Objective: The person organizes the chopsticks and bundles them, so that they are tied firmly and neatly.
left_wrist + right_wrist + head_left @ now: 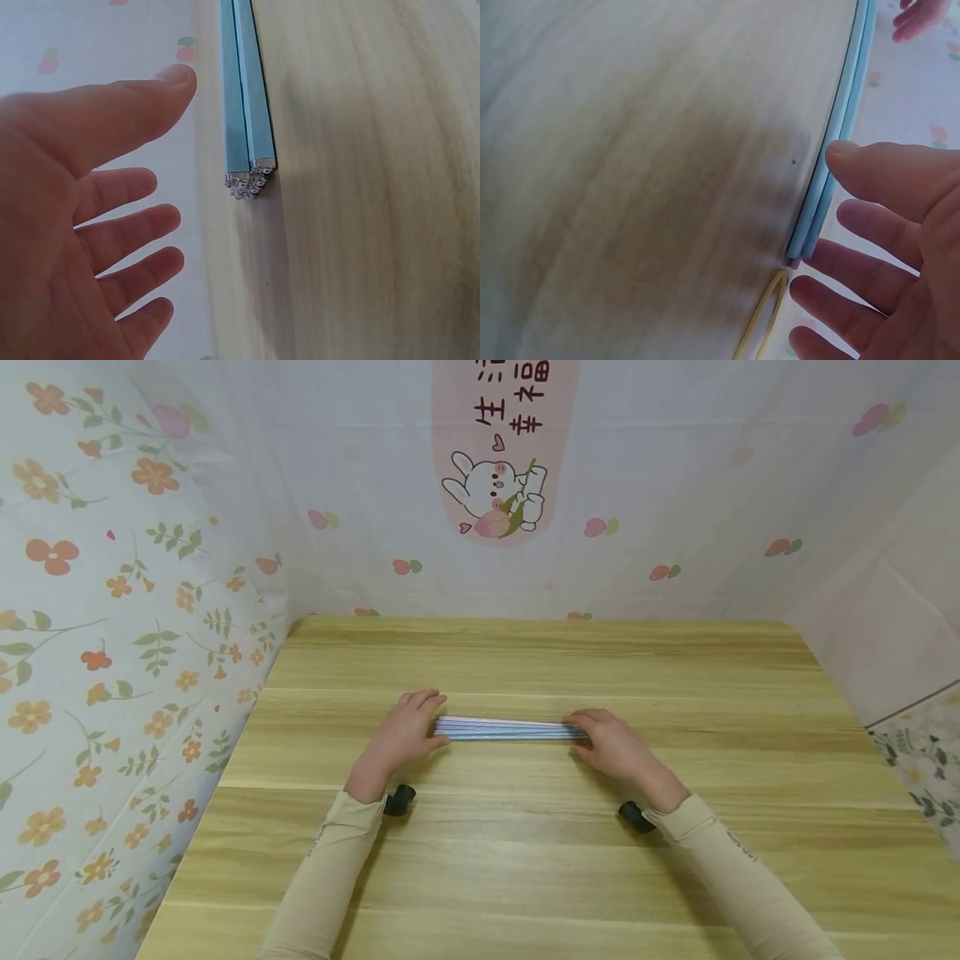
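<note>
1. The blue sticks [510, 729] lie bundled on the desk [495, 877]; evening their ends gently would probably keep them from splaying.
2. At the sticks' left end, the left hand [405, 735] is spread wide, holding nothing.
3. Around their right end, the right hand [611, 747] is loosely spread; thumb contact is unclear.
4. Just beside that end, a yellow loop [759, 313] is best kept unsnagged.

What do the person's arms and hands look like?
The left sleeve and right sleeve are long and cream; the right one has a greyish marking, too tiny to read. A black gadget sticks out by each wrist. The left hand and right hand wear no gloves.
</note>
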`<state>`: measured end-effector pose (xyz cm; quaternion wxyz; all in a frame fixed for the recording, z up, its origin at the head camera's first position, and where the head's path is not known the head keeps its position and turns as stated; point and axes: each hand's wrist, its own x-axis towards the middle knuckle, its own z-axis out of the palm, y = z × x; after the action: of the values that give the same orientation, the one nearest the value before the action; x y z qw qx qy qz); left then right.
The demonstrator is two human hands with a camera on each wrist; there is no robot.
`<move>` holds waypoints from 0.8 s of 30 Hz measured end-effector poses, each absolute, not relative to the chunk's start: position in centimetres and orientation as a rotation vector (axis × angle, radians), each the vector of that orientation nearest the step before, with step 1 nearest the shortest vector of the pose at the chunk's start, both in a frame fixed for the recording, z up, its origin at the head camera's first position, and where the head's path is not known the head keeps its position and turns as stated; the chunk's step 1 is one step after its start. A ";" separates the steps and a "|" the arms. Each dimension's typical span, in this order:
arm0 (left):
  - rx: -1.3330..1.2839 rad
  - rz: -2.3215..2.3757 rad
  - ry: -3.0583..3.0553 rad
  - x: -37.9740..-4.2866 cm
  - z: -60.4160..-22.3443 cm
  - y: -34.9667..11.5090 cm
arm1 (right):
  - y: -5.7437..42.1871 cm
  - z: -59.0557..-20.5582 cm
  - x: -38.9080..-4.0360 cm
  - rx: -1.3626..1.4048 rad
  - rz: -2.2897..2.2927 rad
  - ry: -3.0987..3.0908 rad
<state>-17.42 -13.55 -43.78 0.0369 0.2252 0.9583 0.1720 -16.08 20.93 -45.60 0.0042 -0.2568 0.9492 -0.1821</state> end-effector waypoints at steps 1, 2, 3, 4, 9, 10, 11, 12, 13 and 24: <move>0.694 0.525 2.941 -17.4 -43.8 -13.6 | 20.9 -45.7 -16.0 -0.803 -0.570 2.975; 0.694 0.524 2.939 -17.4 -43.9 -13.6 | 20.9 -45.7 -16.0 -0.803 -0.570 2.977; 0.696 0.521 2.938 -17.4 -44.0 -13.5 | 20.9 -45.8 -16.0 -0.803 -0.573 2.978; 0.699 0.517 2.938 -17.4 -44.0 -13.5 | 20.9 -45.8 -16.0 -0.805 -0.574 2.981; 0.719 0.513 2.940 -17.5 -44.3 -13.4 | 20.6 -45.9 -16.0 -0.819 -0.561 3.002; 0.726 0.510 2.942 -17.5 -44.4 -13.4 | 20.5 -45.9 -16.0 -0.823 -0.555 3.006; 0.733 0.509 2.945 -17.6 -44.4 -13.3 | 20.5 -45.9 -16.0 -0.825 -0.550 3.012; 0.743 0.511 2.947 -17.5 -44.4 -13.3 | 20.4 -46.0 -16.0 -0.830 -0.545 3.017; 0.746 0.515 2.946 -17.6 -44.5 -13.2 | 20.4 -46.0 -16.0 -0.838 -0.541 3.025; 0.773 0.590 2.931 -17.6 -45.0 -12.9 | 19.9 -46.4 -16.3 -0.908 -0.478 3.099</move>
<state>-17.58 -12.93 -44.97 0.0270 0.2501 0.9488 0.1910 -16.27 19.94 -46.41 -0.0611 -0.2775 0.9476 -0.1461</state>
